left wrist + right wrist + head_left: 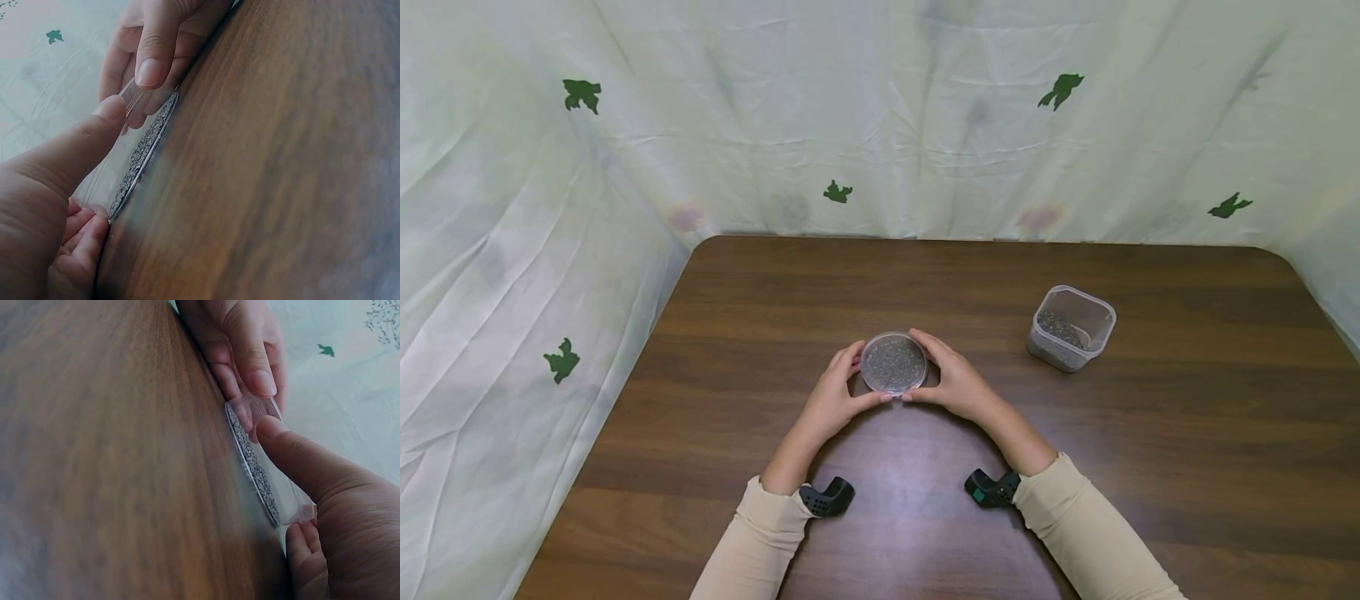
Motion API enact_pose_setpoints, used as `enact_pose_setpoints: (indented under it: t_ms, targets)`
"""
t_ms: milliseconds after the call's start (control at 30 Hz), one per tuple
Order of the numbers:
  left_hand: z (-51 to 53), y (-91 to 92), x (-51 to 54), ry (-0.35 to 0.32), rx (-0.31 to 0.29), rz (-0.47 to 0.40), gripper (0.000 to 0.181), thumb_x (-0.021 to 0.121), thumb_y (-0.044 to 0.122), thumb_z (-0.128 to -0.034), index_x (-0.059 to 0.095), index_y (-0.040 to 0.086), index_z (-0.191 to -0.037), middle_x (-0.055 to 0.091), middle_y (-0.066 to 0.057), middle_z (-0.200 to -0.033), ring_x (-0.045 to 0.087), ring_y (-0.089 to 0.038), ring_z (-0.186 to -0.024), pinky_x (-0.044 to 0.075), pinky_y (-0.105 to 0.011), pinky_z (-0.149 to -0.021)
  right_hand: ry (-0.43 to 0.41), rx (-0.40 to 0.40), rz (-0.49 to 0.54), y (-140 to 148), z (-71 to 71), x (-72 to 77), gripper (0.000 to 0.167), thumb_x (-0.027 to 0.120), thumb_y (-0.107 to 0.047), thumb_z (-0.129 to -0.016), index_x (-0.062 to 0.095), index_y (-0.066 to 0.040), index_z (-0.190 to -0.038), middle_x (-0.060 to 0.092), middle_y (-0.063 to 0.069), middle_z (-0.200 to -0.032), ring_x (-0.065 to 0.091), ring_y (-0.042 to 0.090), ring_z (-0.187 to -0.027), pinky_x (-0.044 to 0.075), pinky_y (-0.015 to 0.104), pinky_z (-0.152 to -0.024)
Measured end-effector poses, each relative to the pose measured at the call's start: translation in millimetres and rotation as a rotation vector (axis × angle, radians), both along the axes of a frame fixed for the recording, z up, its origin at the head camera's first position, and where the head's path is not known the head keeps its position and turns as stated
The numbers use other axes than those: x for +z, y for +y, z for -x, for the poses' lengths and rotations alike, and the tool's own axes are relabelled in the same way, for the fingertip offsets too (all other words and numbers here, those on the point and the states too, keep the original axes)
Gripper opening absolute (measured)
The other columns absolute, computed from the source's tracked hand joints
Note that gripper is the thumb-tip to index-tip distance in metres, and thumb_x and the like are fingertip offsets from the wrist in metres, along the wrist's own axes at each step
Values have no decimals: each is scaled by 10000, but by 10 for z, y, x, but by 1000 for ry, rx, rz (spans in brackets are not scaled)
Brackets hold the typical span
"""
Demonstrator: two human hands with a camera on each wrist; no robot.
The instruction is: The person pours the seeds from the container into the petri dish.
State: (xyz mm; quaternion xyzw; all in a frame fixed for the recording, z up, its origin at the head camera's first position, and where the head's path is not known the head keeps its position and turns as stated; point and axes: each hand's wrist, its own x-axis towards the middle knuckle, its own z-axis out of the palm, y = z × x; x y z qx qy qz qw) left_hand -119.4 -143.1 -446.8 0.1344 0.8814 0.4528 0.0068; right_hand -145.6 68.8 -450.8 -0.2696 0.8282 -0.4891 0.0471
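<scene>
A round clear petri dish (894, 364) with a layer of grey granules stands flat on the wooden table, between both hands. From the left, the left hand (835, 398) grips its side, thumb at the near edge and fingers round the far left. Mirroring it, the right hand (962, 385) holds the right side. In the left wrist view, the thumbs press the upper rim of the dish (145, 147), above the granules. The right wrist view shows the granules low in the dish (253, 465) and clear wall above them. Some fingertips are hidden behind the dish.
A clear square plastic tub (1087, 354), partly filled with similar grey granules, stands to the right on the brown table (1210, 433). Something pale and curved lies inside it. A white curtain (880, 108) with green bird shapes hangs behind and to the left.
</scene>
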Motion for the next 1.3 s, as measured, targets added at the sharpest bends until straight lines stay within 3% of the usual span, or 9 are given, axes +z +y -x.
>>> enact_pose_setpoints:
  t_ms: [467, 700, 1100, 1300]
  targets:
    - [-1, -11, -11, -2, -18, 7, 843, 780, 234, -689, 322, -33, -1345, 372, -196, -1304, 453, -274, -1141, 376, -311, -936, 62, 12, -58, -5, 6, -21, 848, 797, -250, -674, 348, -12, -1353, 330, 143, -1394, 293, 229, -1274, 257, 376, -1019]
    - [8, -13, -15, 9, -26, 11, 845, 785, 223, -683, 326, -31, -1346, 365, -201, -1309, 456, -278, -1136, 372, -316, -940, 54, 19, -52, 1, 7, -15, 866, 801, -272, -666, 342, -40, -1362, 295, 145, -1412, 272, 233, -1282, 259, 404, -1014]
    - [16, -14, -20, 31, -32, 8, 854, 795, 223, -675, 330, -25, -1346, 370, -194, -1303, 460, -268, -1130, 370, -310, -942, 0, -27, -12, 31, -22, 43, 708, 614, -350, -845, 277, -77, -1405, 269, 88, -1433, 235, 209, -1298, 217, 422, -1029]
    - [14, -20, 7, 64, -38, -8, 820, 747, 244, -738, 293, -26, -1365, 324, -185, -1343, 428, -265, -1145, 365, -322, -947, -6, -80, 32, 115, -81, 165, 640, 498, -351, -916, 206, -116, -1434, 215, 67, -1459, 198, 216, -1313, 185, 429, -1039]
